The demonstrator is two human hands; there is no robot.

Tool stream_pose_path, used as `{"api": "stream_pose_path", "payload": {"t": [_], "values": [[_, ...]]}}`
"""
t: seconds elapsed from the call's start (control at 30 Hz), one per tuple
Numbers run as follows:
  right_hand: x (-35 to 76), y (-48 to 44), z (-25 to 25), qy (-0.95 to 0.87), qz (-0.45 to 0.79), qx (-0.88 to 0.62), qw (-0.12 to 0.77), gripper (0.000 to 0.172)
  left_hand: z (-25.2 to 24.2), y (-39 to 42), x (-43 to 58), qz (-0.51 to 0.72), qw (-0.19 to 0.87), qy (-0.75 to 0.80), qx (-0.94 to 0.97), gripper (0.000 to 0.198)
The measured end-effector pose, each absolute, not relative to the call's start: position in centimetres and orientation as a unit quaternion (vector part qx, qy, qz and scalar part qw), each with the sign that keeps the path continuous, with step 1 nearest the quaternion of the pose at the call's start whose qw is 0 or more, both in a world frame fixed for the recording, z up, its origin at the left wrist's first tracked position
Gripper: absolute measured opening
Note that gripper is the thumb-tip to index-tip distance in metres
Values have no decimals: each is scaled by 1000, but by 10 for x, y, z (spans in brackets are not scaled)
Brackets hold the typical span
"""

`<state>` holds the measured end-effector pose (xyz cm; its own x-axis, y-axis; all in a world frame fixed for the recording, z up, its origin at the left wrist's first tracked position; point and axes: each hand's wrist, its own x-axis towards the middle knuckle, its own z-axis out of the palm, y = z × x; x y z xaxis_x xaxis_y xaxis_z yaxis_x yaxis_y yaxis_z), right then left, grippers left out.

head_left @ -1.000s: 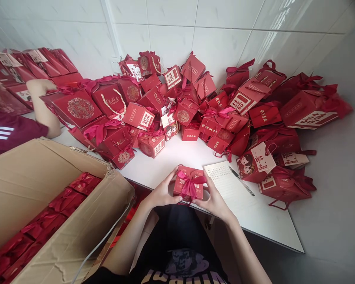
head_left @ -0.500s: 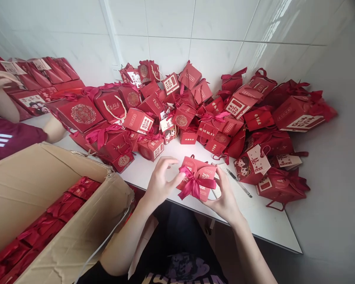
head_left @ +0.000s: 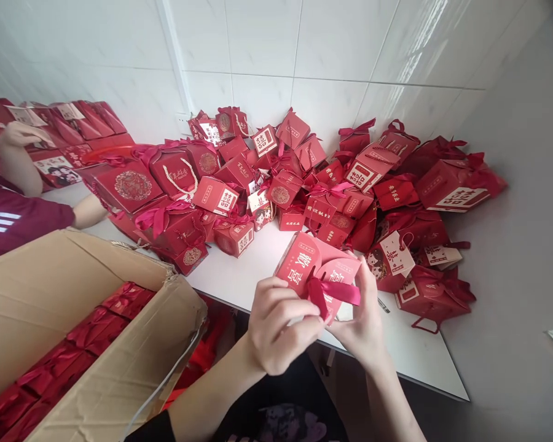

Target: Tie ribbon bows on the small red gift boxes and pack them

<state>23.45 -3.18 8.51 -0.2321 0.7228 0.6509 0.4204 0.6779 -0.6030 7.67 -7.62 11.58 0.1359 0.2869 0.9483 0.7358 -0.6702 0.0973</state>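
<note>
A small red gift box point(head_left: 299, 261) with white characters is held above the front edge of the white table, tilted. My right hand point(head_left: 364, 319) grips its right side and underside, fingers partly hidden behind it. The fingers of my left hand point(head_left: 283, 322) are closed on the dark pink ribbon point(head_left: 334, 291) at the front of the box. A pen point(head_left: 383, 305) shows in part on the table just right of my right hand.
Many red gift boxes point(head_left: 286, 187) are heaped along the wall. An open cardboard box point(head_left: 138, 319) with red boxes inside stands at the left front. Another person's hand point(head_left: 23, 134) rests near red boxes at the far left.
My left hand has moved right and closed on the ribbon. The gift box has come closer and tilted, and its bow has changed shape. The view has shifted slightly.
</note>
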Motion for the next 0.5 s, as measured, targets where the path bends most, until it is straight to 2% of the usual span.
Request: {"api": "stream_pose_path", "payload": {"t": [0.3,0.5], "values": [[232,-50,96,-730,182,-374,543,96,139,-90,84,-565,250,-324,-716,15],[232,-54,102,-727,183,-366,552,97,145,-96,87,-579,246,-327,-705,13]]}}
